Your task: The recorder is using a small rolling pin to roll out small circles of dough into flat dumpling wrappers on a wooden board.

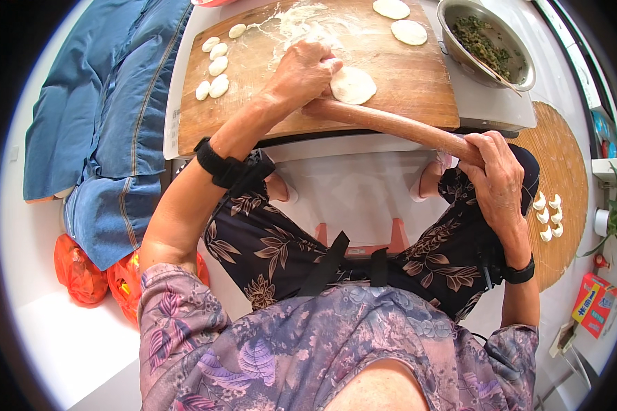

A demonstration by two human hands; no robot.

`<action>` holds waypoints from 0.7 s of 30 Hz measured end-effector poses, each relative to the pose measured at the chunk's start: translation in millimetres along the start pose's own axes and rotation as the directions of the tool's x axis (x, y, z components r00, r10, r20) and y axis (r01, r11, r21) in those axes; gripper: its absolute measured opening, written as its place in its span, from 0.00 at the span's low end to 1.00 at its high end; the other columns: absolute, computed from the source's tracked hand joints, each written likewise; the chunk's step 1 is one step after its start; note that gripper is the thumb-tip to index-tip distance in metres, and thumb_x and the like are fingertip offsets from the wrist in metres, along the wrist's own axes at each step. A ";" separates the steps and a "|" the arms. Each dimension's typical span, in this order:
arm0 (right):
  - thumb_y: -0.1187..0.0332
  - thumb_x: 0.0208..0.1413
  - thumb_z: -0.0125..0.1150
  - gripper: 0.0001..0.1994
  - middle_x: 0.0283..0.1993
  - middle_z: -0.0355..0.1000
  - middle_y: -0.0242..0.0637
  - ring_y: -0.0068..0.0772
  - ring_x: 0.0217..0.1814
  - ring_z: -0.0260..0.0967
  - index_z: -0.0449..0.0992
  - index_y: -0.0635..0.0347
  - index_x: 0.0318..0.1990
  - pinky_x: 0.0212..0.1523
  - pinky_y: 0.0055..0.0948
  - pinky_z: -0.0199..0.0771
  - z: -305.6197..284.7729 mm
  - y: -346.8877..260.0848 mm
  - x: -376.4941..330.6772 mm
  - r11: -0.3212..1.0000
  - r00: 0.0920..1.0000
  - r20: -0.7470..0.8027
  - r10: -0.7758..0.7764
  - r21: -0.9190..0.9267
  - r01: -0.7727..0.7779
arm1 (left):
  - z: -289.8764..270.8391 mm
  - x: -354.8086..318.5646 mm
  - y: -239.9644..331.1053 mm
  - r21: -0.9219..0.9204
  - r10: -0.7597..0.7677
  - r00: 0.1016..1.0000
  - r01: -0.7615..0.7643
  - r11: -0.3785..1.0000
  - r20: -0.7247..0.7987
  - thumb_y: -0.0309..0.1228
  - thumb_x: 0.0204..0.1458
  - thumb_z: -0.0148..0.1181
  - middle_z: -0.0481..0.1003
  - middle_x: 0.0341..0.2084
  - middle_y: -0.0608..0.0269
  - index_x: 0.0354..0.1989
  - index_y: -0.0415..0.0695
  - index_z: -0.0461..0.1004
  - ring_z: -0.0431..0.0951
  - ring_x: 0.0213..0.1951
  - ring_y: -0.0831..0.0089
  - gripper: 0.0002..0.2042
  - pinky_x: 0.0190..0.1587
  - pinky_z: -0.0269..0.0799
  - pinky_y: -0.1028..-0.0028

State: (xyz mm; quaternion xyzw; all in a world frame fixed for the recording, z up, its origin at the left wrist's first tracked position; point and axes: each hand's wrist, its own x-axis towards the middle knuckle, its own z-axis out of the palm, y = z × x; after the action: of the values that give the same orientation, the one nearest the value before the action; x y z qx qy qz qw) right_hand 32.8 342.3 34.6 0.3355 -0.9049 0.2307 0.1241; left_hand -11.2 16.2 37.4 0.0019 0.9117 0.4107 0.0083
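Observation:
My right hand [492,171] is wrapped round the right end of a wooden rolling pin [397,125]. The pin slants across the near edge of a floured wooden board [253,130], its left end by my left wrist. My left hand [305,72] is closed at the left edge of a thin round dough wrapper [354,86], which lies flat on the board; its fingertips are partly hidden. Two more rolled wrappers [409,32] rest at the far right of the board. Several small flattened dough pieces [218,66] are on its left side.
A steel bowl [449,51] of chopped green filling, with a stick in it, stands right of the board. Several shaped dumplings [545,216] sit on a round wooden board [562,157]. Blue denim cloth [110,116] and red plastic bags [79,270] are at left.

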 end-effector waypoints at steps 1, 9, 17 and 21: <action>0.76 0.43 0.65 0.17 0.37 0.68 0.42 0.47 0.40 0.70 0.71 0.61 0.43 0.41 0.39 0.70 0.7 -1.0 -0.3 0.999 1.000 0.004 0.020 0.027 -0.020 | -3.4 -3.5 0.3 0.090 0.037 0.999 -0.035 0.995 -0.023 0.31 0.57 0.56 0.76 0.20 0.52 0.32 0.31 0.77 0.77 0.24 0.66 0.12 0.31 0.73 0.69; 0.75 0.44 0.63 0.16 0.39 0.70 0.42 0.46 0.41 0.71 0.72 0.62 0.44 0.42 0.38 0.71 3.6 -8.1 1.1 0.965 0.979 0.091 0.182 0.175 -0.196 | -17.8 -37.3 -10.8 0.326 0.286 0.958 -0.265 0.907 -0.019 0.39 0.63 0.50 0.76 0.46 0.40 0.53 0.34 0.73 0.77 0.48 0.54 0.20 0.51 0.70 0.67; 0.72 0.50 0.61 0.14 0.41 0.72 0.44 0.48 0.43 0.72 0.72 0.63 0.45 0.43 0.39 0.71 13.2 -6.5 11.6 0.953 0.967 0.126 0.223 0.179 -0.243 | -2.0 -29.2 -38.3 0.615 0.492 0.864 -0.446 0.650 0.107 0.51 0.64 0.38 0.57 0.66 0.44 0.65 0.34 0.58 0.52 0.69 0.54 0.32 0.69 0.41 0.57; 0.67 0.54 0.59 0.13 0.41 0.72 0.46 0.50 0.43 0.72 0.72 0.64 0.45 0.43 0.41 0.71 14.6 -2.9 19.6 0.974 0.970 0.118 0.213 0.054 -0.221 | 6.3 -11.9 -39.7 0.620 0.442 0.895 -0.382 0.685 0.063 0.55 0.62 0.36 0.58 0.65 0.41 0.65 0.32 0.57 0.52 0.69 0.52 0.36 0.69 0.40 0.54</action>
State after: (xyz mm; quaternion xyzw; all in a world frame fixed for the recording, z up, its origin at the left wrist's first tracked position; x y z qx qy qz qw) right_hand 19.2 322.3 30.4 0.2509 -0.9335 0.2536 0.0363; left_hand 0.9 -5.5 3.6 0.1906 0.9701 0.0802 -0.1270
